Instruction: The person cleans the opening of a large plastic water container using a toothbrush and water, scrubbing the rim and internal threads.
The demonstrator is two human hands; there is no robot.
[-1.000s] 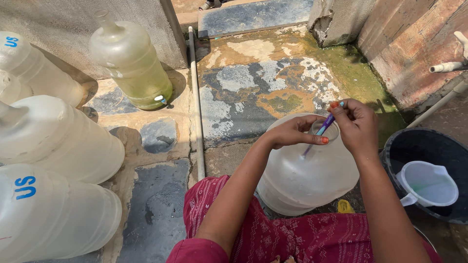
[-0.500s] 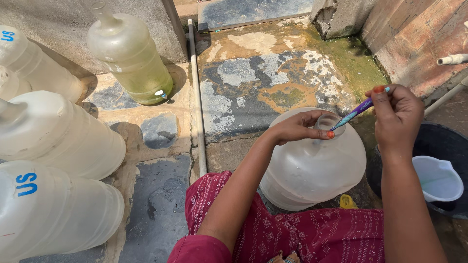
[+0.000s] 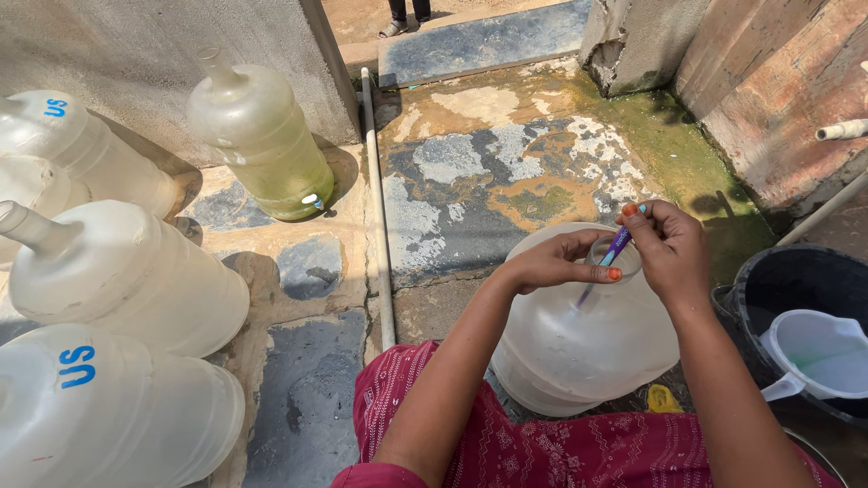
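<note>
- Since half a second ago the right hand (image 3: pixel 674 258) has swung back in from the side, and the purple toothbrush (image 3: pixel 608 262) it carries now dips through the neck of the big translucent jug (image 3: pixel 588 339) instead of hovering clear of it.
- That jug stands tilted toward the person, just in front of the red patterned cloth (image 3: pixel 542 443) over their lap, on the wet, stained concrete floor (image 3: pixel 488 172).
- Right grip: clenched on the top end of the toothbrush, fingertips pinching the handle, shaft angled down into the opening.
- Left hand (image 3: pixel 556 262): its grip is curled round the jug's mouth, thumb and fingers touching the rim and steadying it.
- Judged from this, the step in hand is scrubbing inside the neck; the brush has only just entered.
- Next move, as I read it, calls for keeping the left hand firm on the rim while the brush works round the inner wall, without letting the thin handle slip into the jug.
- Just beside the right arm sits a black bucket (image 3: pixel 805 289) with a white plastic jug-cup (image 3: pixel 814 357) in it.
- Farther left, well apart, several more big bottles (image 3: pixel 127 280) lie on their sides, and one bottle with greenish residue (image 3: pixel 262 136) stands against the grey wall (image 3: pixel 136 45).
- A pale pipe (image 3: pixel 378 208) runs along the floor between the two groups.
</note>
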